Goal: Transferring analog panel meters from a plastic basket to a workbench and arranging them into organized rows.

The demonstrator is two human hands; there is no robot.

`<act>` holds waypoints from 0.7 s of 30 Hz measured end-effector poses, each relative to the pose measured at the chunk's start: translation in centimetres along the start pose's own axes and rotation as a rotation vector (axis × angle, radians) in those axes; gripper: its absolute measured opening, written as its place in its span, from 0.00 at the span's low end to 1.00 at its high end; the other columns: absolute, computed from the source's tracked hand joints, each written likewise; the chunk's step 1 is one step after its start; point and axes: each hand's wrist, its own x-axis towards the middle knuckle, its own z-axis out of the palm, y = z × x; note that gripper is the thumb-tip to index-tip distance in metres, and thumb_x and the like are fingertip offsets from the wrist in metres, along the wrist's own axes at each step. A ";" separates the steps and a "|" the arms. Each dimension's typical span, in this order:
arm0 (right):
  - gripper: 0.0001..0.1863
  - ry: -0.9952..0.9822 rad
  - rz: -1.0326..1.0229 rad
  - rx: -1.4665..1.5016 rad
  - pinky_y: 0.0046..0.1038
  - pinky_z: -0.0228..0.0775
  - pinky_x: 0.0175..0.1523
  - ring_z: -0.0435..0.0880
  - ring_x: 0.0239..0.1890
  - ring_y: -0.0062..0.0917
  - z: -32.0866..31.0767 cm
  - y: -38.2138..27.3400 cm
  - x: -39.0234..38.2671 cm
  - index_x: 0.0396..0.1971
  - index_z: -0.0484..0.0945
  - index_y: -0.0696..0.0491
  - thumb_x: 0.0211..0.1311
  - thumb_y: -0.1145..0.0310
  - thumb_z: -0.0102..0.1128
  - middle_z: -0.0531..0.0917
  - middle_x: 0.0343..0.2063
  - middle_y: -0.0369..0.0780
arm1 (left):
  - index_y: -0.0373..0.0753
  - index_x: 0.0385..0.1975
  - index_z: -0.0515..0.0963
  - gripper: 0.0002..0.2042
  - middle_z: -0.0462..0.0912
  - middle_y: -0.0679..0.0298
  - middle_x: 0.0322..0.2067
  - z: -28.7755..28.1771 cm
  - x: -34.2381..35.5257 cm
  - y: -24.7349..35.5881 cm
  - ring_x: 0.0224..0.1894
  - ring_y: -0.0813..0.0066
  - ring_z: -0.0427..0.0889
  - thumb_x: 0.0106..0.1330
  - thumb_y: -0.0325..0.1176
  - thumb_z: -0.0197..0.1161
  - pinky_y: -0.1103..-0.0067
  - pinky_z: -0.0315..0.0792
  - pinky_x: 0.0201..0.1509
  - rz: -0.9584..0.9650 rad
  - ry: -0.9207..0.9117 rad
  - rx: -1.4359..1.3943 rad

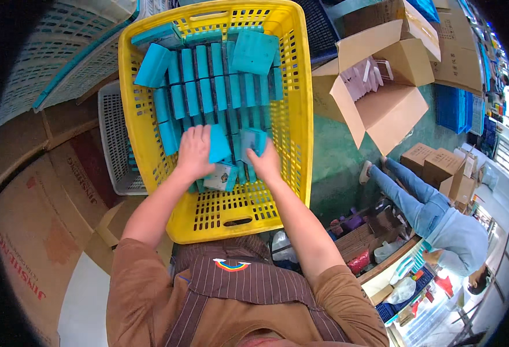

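Floor [335, 173], green: beside the open carton [402, 118]. Blue crates [452, 110], stacked: right of carton. Bench [393, 258], wood-edged: near side of carton. Windows [506, 153], bright: far right of carton.

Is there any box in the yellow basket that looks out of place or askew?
Yes. Far in the yellow basket, a flat turquoise box lies atop the upright boxes, and a slanted turquoise box sits at left. Both look odd because those boxes stand in rows.

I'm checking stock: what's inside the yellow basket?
Rows of turquoise boxes fill much of the yellow basket, with several lying loose on top. The left hand touches one, and the right hand grips another. Whatever lies beneath the boxes is covered.
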 end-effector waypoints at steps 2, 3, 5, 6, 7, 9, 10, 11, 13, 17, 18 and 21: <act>0.33 -0.035 -0.087 -0.116 0.43 0.72 0.49 0.80 0.45 0.47 1.8 -2.9 0.7 0.55 0.68 0.56 0.50 0.58 0.65 0.77 0.47 0.52 | 0.30 0.56 0.63 0.43 0.68 0.53 0.46 0.2 0.0 -1.7 0.50 0.56 0.69 0.33 0.33 0.72 0.67 0.65 0.56 -0.036 -0.006 0.077; 0.32 -0.026 -0.098 -0.150 0.43 0.73 0.49 0.80 0.45 0.48 3.1 -4.5 0.9 0.54 0.69 0.56 0.50 0.58 0.66 0.78 0.47 0.52 | 0.29 0.55 0.64 0.41 0.69 0.54 0.45 0.2 0.0 -2.4 0.49 0.58 0.69 0.34 0.32 0.72 0.68 0.66 0.54 -0.075 -0.007 0.159; 0.31 -0.073 -0.098 -0.200 0.43 0.73 0.47 0.79 0.44 0.48 5.7 -6.6 1.6 0.53 0.69 0.56 0.50 0.59 0.67 0.78 0.46 0.51 | 0.29 0.54 0.65 0.38 0.70 0.55 0.44 0.6 0.5 -3.4 0.48 0.58 0.69 0.37 0.31 0.70 0.68 0.65 0.54 -0.070 -0.001 0.279; 0.31 -0.082 -0.103 -0.197 0.43 0.73 0.47 0.79 0.44 0.48 6.9 -7.3 1.7 0.53 0.69 0.56 0.50 0.59 0.67 0.78 0.46 0.51 | 0.30 0.53 0.66 0.35 0.70 0.55 0.44 0.8 0.7 -3.8 0.48 0.59 0.69 0.40 0.31 0.69 0.68 0.65 0.53 -0.060 0.010 0.397; 0.31 -0.043 -0.126 -0.194 0.43 0.73 0.47 0.79 0.44 0.48 8.3 -7.9 1.9 0.53 0.69 0.56 0.50 0.58 0.67 0.78 0.45 0.51 | 0.32 0.51 0.69 0.26 0.71 0.55 0.46 1.7 1.0 -4.1 0.51 0.59 0.69 0.48 0.29 0.63 0.68 0.64 0.57 -0.107 -0.004 0.394; 0.31 -0.011 -0.154 -0.134 0.44 0.72 0.49 0.79 0.45 0.50 10.8 -9.0 2.2 0.54 0.67 0.58 0.52 0.60 0.66 0.78 0.46 0.54 | 0.33 0.50 0.70 0.24 0.71 0.55 0.48 2.9 0.5 -5.0 0.53 0.59 0.69 0.50 0.28 0.61 0.68 0.63 0.58 -0.079 0.092 0.409; 0.31 -0.018 -0.155 -0.133 0.44 0.72 0.49 0.79 0.45 0.50 12.0 -8.9 2.5 0.54 0.67 0.58 0.52 0.60 0.66 0.78 0.46 0.54 | 0.34 0.49 0.71 0.21 0.71 0.55 0.49 3.4 0.3 -5.2 0.55 0.58 0.68 0.52 0.28 0.59 0.68 0.63 0.60 -0.033 0.189 0.410; 0.36 -0.134 -0.131 -0.064 0.43 0.71 0.52 0.76 0.49 0.51 12.9 -8.5 2.9 0.59 0.62 0.60 0.53 0.59 0.64 0.75 0.50 0.55 | 0.36 0.48 0.71 0.21 0.70 0.54 0.52 2.9 0.3 -4.8 0.57 0.57 0.67 0.51 0.27 0.59 0.69 0.63 0.61 -0.061 0.212 0.400; 0.45 -0.269 -0.193 0.006 0.39 0.65 0.62 0.70 0.59 0.51 13.8 -7.0 2.8 0.68 0.50 0.60 0.55 0.58 0.62 0.67 0.60 0.58 | 0.35 0.48 0.71 0.21 0.70 0.54 0.51 1.4 -0.8 -2.9 0.56 0.56 0.68 0.51 0.26 0.59 0.68 0.63 0.61 -0.139 0.212 0.290; 0.45 -0.359 -0.115 0.423 0.34 0.59 0.66 0.68 0.63 0.45 13.1 -2.3 3.5 0.68 0.53 0.60 0.55 0.57 0.64 0.68 0.61 0.55 | 0.30 0.49 0.67 0.24 0.70 0.52 0.47 3.4 -6.1 -0.1 0.53 0.54 0.69 0.50 0.28 0.62 0.65 0.65 0.58 -0.309 -0.062 0.016; 0.45 -0.359 -0.119 0.418 0.34 0.59 0.66 0.68 0.63 0.45 12.5 -1.3 3.1 0.68 0.53 0.60 0.55 0.57 0.64 0.68 0.61 0.55 | 0.29 0.51 0.66 0.28 0.70 0.51 0.47 4.9 -6.8 0.0 0.52 0.53 0.69 0.50 0.33 0.66 0.64 0.66 0.57 -0.325 -0.107 -0.017; 0.44 -0.295 0.050 0.239 0.35 0.63 0.63 0.70 0.61 0.43 10.3 1.8 1.2 0.64 0.57 0.60 0.52 0.56 0.67 0.70 0.59 0.54 | 0.29 0.55 0.61 0.41 0.69 0.49 0.49 5.9 -6.6 1.0 0.54 0.50 0.68 0.43 0.44 0.74 0.63 0.67 0.56 -0.685 -0.157 -0.151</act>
